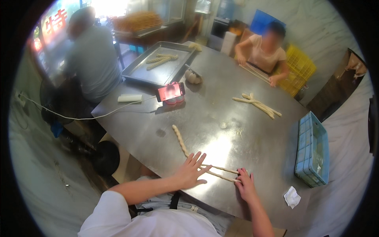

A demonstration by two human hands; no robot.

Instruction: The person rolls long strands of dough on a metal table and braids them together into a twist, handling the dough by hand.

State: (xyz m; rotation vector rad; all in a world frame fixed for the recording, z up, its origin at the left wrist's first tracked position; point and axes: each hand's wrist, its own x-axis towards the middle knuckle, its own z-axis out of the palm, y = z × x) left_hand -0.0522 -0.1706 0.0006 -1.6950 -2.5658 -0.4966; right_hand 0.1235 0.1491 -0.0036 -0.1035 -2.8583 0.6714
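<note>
On the steel table before me lies a dough strand, twisted along its far left part. My left hand is spread palm down over the middle of this dough and hides part of it; whether it presses on it I cannot tell. To the right of that hand run two thin dough strands, side by side with a narrow gap. Their right ends are in the fingers of my right hand, near the table's front edge.
Several dough strips lie crossed farther back. Across the table a person handles a strand. A metal tray holds braided dough, near a propped phone with a cable. A blue crate and crumpled tissue lie right. Another person sits left.
</note>
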